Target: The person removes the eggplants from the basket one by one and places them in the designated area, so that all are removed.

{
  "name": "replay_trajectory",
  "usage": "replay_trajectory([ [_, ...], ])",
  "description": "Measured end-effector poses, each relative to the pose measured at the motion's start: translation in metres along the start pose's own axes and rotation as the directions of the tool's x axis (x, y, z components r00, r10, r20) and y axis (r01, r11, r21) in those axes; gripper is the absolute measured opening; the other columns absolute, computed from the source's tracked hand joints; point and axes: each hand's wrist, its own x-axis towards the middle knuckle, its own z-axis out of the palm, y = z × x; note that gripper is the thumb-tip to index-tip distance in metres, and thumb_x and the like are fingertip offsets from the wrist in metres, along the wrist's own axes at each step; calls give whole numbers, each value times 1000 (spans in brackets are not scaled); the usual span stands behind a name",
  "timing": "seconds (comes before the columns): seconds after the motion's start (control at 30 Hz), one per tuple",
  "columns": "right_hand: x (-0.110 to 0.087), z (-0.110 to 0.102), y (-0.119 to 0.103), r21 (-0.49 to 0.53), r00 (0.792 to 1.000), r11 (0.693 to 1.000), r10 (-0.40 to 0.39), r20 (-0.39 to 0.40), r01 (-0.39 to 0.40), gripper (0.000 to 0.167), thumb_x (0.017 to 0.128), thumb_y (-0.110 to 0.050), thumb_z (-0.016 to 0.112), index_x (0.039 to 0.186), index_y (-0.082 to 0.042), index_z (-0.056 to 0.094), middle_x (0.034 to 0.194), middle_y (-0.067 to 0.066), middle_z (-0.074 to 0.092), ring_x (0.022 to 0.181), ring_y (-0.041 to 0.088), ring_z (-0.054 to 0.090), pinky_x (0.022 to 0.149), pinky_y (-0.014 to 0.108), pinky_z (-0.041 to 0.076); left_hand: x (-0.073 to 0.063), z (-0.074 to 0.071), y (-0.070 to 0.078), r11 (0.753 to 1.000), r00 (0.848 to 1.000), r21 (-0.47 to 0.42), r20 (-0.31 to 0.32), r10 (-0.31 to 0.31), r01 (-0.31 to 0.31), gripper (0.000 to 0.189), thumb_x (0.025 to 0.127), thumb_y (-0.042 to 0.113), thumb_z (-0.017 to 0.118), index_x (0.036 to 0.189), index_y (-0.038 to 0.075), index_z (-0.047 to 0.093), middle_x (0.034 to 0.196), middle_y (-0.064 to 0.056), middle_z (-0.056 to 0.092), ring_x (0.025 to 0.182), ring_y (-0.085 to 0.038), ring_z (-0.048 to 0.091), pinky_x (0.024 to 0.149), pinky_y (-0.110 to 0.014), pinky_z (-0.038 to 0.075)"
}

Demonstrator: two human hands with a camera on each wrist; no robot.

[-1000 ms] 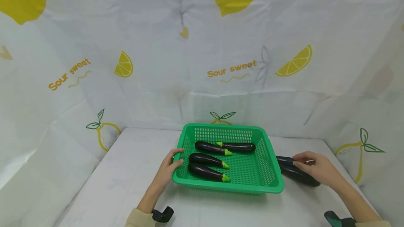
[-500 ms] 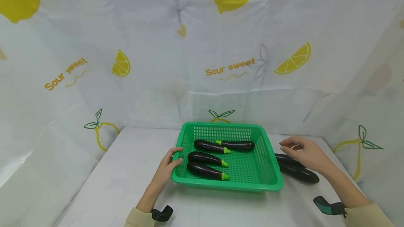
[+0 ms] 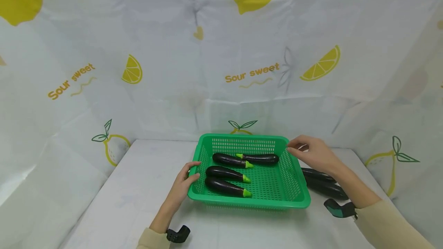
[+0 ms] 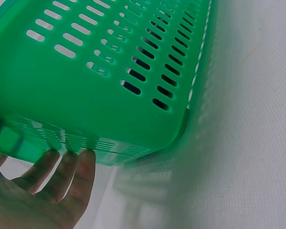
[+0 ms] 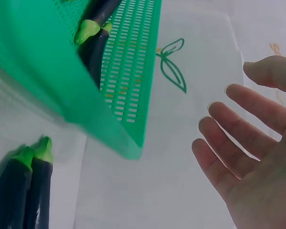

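A green plastic basket [image 3: 254,202] with slotted walls stands on the table. Several dark eggplants [image 3: 225,187] with green caps lie inside it. My left hand [image 3: 180,184] holds the basket's left side, and the left wrist view shows its fingertips [image 4: 84,164] against the outer wall under the rim. My right hand [image 3: 316,155] hovers by the basket's far right corner, holding nothing; in the right wrist view its fingers are spread and relaxed. Two more eggplants [image 3: 327,188] lie side by side on the table right of the basket, partly hidden by its rim and my right forearm.
White table cover [image 3: 128,187] extends left of the basket and in front of it. Close behind rises a white sheet [image 3: 166,87] printed with lemons and words. Each wrist carries a dark strapped device, such as the one on the left wrist [image 3: 178,234].
My right hand has lifted off the two eggplants on the right and moved left and away, up to the basket's right rim. My left hand stays on the basket.
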Motion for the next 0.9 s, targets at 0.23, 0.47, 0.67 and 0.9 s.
replay_trajectory([
  [0.23, 22, 10, -11, 19, 997, 997, -76, 11, 75, 22, 100, -26, 65, 107, -8, 75, 101, 1, 71, 95, 21, 65, 85, 43, 52, -1, -1, 1, 1000, 1000, 3, -3, 7, -7, 39, 105, 19, 56, 143, 15, 53, 160, -14, 36, 148, -38, 30, 114, -63, 26],
  [0.47, 41, 23, -13, 17, 996, 996, -85, 8, 85, 25, 99, -26, 66, 108, -5, 75, 103, 5, 70, 94, 23, 64, 83, 44, 53, -1, 0, 2, 1000, 1000, 7, 4, 19, -19, 40, 104, 15, 56, 144, 11, 52, 158, -17, 38, 143, -40, 38, 110, -60, 32],
  [0.67, 51, 40, -11, 23, 997, 997, -70, 26, 70, 29, 98, -26, 65, 111, -1, 74, 111, 13, 70, 98, 29, 65, 84, 49, 53, -1, 1, 0, 1000, 1000, -4, 1, -12, 12, 39, 104, 17, 57, 143, 15, 54, 157, -14, 40, 141, -37, 41, 109, -56, 34],
  [0.9, 64, 62, -3, 1, 998, 999, -50, 49, 50, 33, 97, -26, 66, 113, 2, 72, 112, 17, 69, 101, 34, 64, 87, 52, 51, 1, 1, -1, 1000, 1000, -6, 6, -6, 6, 40, 104, 14, 56, 144, 11, 53, 156, -15, 41, 139, -37, 43, 108, -54, 36],
])
